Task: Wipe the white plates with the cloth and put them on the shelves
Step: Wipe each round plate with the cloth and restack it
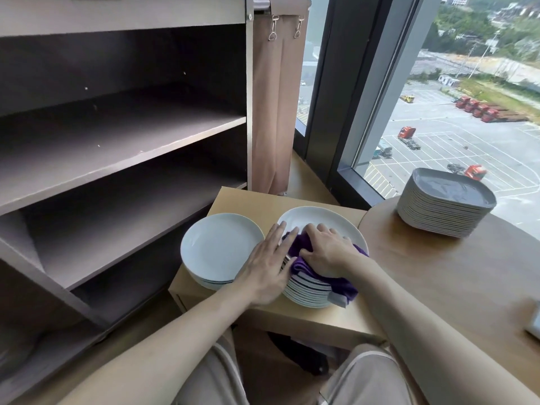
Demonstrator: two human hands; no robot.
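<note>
Head view: the tall stack of white plates [309, 293] sits close to the near edge of the surface [306, 321]. The right hand [327, 249] grips the purple cloth [344, 287] on its top plate [318, 217]; the left hand [263, 267] lies flat on its left rim. A shorter stack [219, 247] sits just left; the open-fronted shelves [122, 147] stand farther left, behind.

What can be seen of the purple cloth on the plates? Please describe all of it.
The purple cloth looks like soft fabric, deep violet, with a paler grey edge at its hanging corner. It is bunched, not spread flat. It lies on the top plate of the taller white stack and drapes over the near rim, down the stack's side. The right hand covers its middle, fingers curled into it. The left hand lies flat at the stack's left rim, beside the cloth; whether they touch is unclear.
</note>
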